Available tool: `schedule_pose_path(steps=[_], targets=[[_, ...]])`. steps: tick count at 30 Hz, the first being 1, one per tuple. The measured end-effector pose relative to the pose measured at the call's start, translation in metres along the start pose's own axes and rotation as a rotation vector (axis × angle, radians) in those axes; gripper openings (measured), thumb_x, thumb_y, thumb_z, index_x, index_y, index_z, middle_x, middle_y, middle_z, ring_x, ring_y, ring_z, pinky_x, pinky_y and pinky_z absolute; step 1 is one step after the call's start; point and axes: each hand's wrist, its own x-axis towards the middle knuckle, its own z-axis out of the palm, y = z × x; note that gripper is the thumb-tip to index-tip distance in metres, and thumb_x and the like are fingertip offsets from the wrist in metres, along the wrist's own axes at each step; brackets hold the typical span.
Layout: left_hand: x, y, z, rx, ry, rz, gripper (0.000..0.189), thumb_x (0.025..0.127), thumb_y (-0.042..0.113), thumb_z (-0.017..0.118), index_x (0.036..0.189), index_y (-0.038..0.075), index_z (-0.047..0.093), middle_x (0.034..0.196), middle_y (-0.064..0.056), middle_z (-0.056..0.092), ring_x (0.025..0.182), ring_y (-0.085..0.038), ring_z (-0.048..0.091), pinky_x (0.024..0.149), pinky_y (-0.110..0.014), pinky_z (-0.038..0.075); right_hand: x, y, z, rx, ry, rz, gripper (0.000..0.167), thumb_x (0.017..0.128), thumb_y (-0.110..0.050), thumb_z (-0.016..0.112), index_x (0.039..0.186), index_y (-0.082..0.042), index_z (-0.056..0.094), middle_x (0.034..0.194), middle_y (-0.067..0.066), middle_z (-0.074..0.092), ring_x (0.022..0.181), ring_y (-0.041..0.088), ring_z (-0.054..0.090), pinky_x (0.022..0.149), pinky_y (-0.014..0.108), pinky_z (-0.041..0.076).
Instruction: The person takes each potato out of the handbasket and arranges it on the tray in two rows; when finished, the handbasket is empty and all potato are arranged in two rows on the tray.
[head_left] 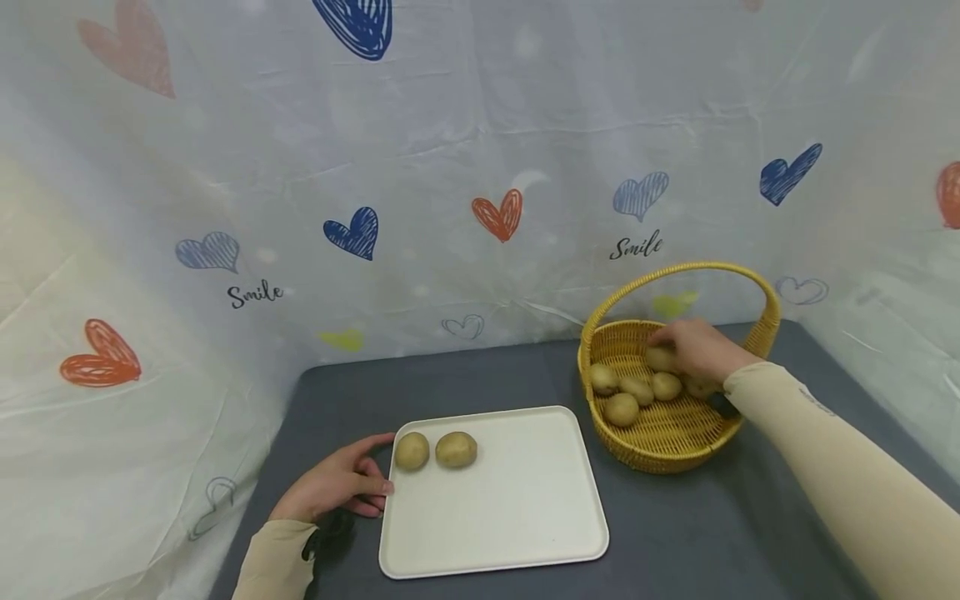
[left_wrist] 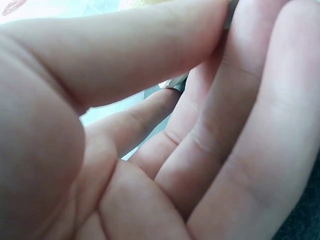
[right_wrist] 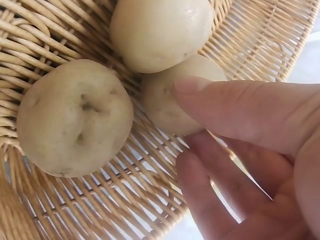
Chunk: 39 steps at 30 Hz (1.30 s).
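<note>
A white tray [head_left: 510,500] lies on the table with two potatoes, a rounder potato [head_left: 412,451] and an oval potato [head_left: 456,449], near its far left corner. My left hand [head_left: 345,479] holds the tray's left edge, thumb at the rim and index finger by the corner. Inside the yellow wicker basket [head_left: 652,461], my right hand [head_left: 705,350] has its thumb and fingers around a potato [right_wrist: 162,102]. Beside that one sit another potato [right_wrist: 75,118] and an upper potato [right_wrist: 160,32]. Several more lie in the basket, partly hidden by the hand.
The basket's tall handle [head_left: 697,267] arches over the right hand. A dark grey table [head_left: 450,383] carries the tray and basket. Behind it hangs a white curtain [head_left: 420,167] printed with hearts and "Smile".
</note>
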Motion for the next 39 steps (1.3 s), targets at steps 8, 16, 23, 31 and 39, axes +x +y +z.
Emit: schedule_pose_path(steps=[8, 16, 23, 31, 39], targets=[[0.002, -0.001, 0.0, 0.004, 0.004, -0.007, 0.099, 0.093, 0.015, 0.087, 0.171, 0.008, 0.026, 0.094, -0.013, 0.07, 0.078, -0.023, 0.075, 0.072, -0.043, 0.069, 0.002, 0.001, 0.004, -0.018, 0.008, 0.015, 0.03, 0.107, -0.001, 0.061, 0.133, -0.003, 0.076, 0.134, 0.026, 0.073, 0.125, 0.053, 0.065, 0.107, 0.067, 0.054], [0.002, -0.002, 0.0, 0.01, 0.013, -0.011, 0.1, 0.092, 0.017, 0.088, 0.171, 0.009, 0.026, 0.094, -0.013, 0.07, 0.079, -0.023, 0.075, 0.072, -0.044, 0.069, 0.006, 0.0, 0.007, -0.071, 0.037, -0.017, 0.031, 0.104, 0.003, 0.063, 0.13, -0.003, 0.078, 0.13, 0.026, 0.075, 0.121, 0.051, 0.068, 0.106, 0.065, 0.055], [0.001, -0.001, 0.001, 0.009, 0.012, -0.007, 0.099, 0.093, 0.017, 0.087, 0.171, 0.009, 0.027, 0.094, -0.013, 0.07, 0.079, -0.023, 0.076, 0.072, -0.044, 0.069, 0.005, 0.002, 0.005, -0.04, 0.043, -0.081, 0.026, 0.101, -0.002, 0.07, 0.125, -0.004, 0.081, 0.118, 0.02, 0.08, 0.106, 0.041, 0.076, 0.095, 0.059, 0.062], [0.001, 0.0, 0.002, 0.007, 0.011, -0.003, 0.099, 0.093, 0.015, 0.086, 0.171, 0.008, 0.026, 0.093, -0.012, 0.07, 0.078, -0.023, 0.075, 0.072, -0.043, 0.069, -0.003, -0.008, -0.012, 0.025, 0.028, -0.022, 0.034, 0.097, -0.005, 0.074, 0.131, 0.0, 0.077, 0.124, 0.024, 0.078, 0.115, 0.045, 0.072, 0.097, 0.061, 0.06], [0.001, 0.0, 0.001, 0.019, 0.004, -0.001, 0.098, 0.094, 0.014, 0.085, 0.171, 0.007, 0.025, 0.094, -0.013, 0.07, 0.078, -0.023, 0.075, 0.072, -0.043, 0.068, -0.036, -0.039, -0.016, 0.124, 0.142, -0.086, 0.045, 0.087, -0.009, 0.086, 0.131, -0.009, 0.078, 0.123, 0.013, 0.08, 0.109, 0.033, 0.075, 0.093, 0.054, 0.063]])
